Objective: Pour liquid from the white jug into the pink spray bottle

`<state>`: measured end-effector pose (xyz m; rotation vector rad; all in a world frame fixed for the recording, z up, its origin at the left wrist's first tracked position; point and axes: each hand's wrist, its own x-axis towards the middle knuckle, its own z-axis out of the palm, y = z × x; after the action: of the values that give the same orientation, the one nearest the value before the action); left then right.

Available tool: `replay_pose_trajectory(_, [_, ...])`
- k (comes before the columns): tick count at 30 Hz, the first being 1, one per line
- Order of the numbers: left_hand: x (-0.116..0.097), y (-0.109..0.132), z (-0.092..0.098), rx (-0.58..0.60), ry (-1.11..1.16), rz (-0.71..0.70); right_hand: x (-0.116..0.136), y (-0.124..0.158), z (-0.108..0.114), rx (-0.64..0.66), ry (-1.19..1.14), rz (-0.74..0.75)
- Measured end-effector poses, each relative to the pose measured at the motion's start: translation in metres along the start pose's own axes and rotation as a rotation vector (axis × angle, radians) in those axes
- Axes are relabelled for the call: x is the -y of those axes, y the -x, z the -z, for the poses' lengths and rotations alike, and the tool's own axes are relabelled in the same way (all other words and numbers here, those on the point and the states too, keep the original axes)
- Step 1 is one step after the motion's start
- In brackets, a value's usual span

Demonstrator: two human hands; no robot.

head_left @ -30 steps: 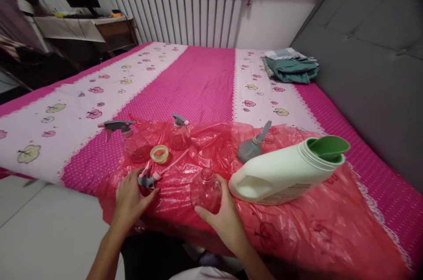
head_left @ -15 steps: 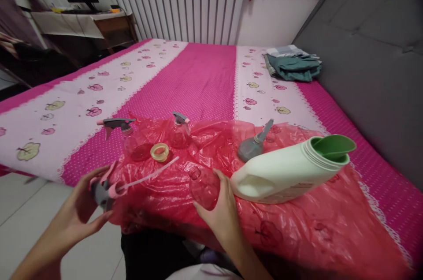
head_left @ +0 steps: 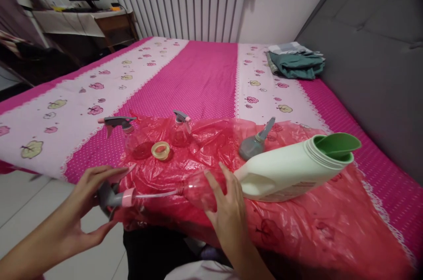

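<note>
My left hand (head_left: pixel 90 200) is closed around a grey and pink spray nozzle (head_left: pixel 114 198), whose pink collar faces right. From the collar a thin clear tube (head_left: pixel 155 194) reaches to the mouth of a clear bottle (head_left: pixel 201 189); whether its tip is inside I cannot tell. The bottle lies tilted with its neck to the left, and my right hand (head_left: pixel 229 207) grips its body. Just right of that hand a white plastic jug (head_left: pixel 280 174) leans over, a green scoop (head_left: pixel 339 145) in its wide mouth.
Two clear spray bottles (head_left: pixel 137 139) (head_left: pixel 181 132), a yellowish ring (head_left: pixel 161 151) and a grey bottle with a spout (head_left: pixel 253 145) stand on red plastic sheeting (head_left: pixel 313 222). The sheeting covers the near part of a pink bed (head_left: pixel 201 72). Folded clothes (head_left: pixel 297 61) lie by the grey headboard (head_left: pixel 373 50).
The bottle has tipped over so its neck points left. The spray nozzle has turned, and its tube now lies level, its end at the bottle's mouth.
</note>
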<state>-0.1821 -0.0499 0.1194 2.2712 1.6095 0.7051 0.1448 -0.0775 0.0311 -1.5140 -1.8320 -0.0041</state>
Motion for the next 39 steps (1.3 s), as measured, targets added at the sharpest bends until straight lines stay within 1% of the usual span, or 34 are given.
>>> replay_pose_trajectory(2, [-0.007,-0.007,-0.005,0.122,0.013,-0.049,0.004,0.001,0.001,0.032,-0.018,0.038])
replay_pose_trajectory(3, [-0.012,-0.01,-0.009,0.161,0.028,-0.063,0.006,0.002,0.001,0.042,-0.029,0.053])
replay_pose_trajectory(5, [-0.024,-0.017,-0.018,0.204,0.082,-0.065,0.01,0.003,0.001,0.042,-0.039,0.058])
replay_pose_trajectory(7, [-0.035,-0.022,-0.032,0.215,0.163,-0.035,0.012,0.005,0.001,0.029,-0.038,0.031])
replay_pose_trajectory(9, [-0.045,-0.026,-0.047,0.167,0.244,0.023,0.012,0.007,0.002,0.027,-0.033,0.007])
replay_pose_trajectory(12, [-0.058,-0.034,-0.069,0.043,0.313,0.099,0.01,0.01,0.002,0.031,-0.021,-0.005])
replay_pose_trajectory(14, [-0.066,-0.039,-0.08,-0.03,0.32,0.098,0.008,0.011,0.002,0.031,-0.012,-0.028])
replay_pose_trajectory(15, [-0.069,-0.041,-0.084,-0.048,0.32,0.085,0.007,0.011,0.002,0.028,-0.007,-0.041])
replay_pose_trajectory(16, [-0.072,-0.044,-0.086,-0.054,0.321,0.066,0.005,0.011,0.002,0.022,0.0,-0.053])
replay_pose_trajectory(18, [-0.077,-0.048,-0.087,-0.028,0.325,0.038,0.003,0.012,0.003,0.012,0.025,-0.064])
replay_pose_trajectory(23, [-0.083,-0.057,-0.083,0.102,0.255,0.075,-0.001,0.01,0.007,0.001,0.097,-0.036])
replay_pose_trajectory(26, [-0.088,-0.065,-0.085,0.133,0.224,0.062,-0.003,0.01,0.009,0.029,0.081,-0.008])
replay_pose_trajectory(27, [-0.09,-0.067,-0.087,0.121,0.227,0.045,-0.004,0.01,0.008,0.035,0.067,-0.01])
replay_pose_trajectory(29, [-0.095,-0.07,-0.094,0.056,0.238,0.0,-0.005,0.01,0.006,0.037,0.016,-0.043])
replay_pose_trajectory(32, [-0.103,-0.073,-0.106,-0.121,0.218,-0.07,-0.008,0.012,0.001,0.029,-0.09,-0.121])
replay_pose_trajectory(34, [-0.104,-0.073,-0.114,-0.209,0.187,-0.116,-0.01,0.015,-0.003,0.038,-0.149,-0.19])
replay_pose_trajectory(36, [-0.102,-0.073,-0.119,-0.245,0.187,-0.177,-0.013,0.017,-0.006,0.074,-0.231,-0.25])
replay_pose_trajectory(39, [-0.094,-0.075,-0.123,-0.262,0.245,-0.277,-0.019,0.02,-0.009,0.167,-0.407,-0.276])
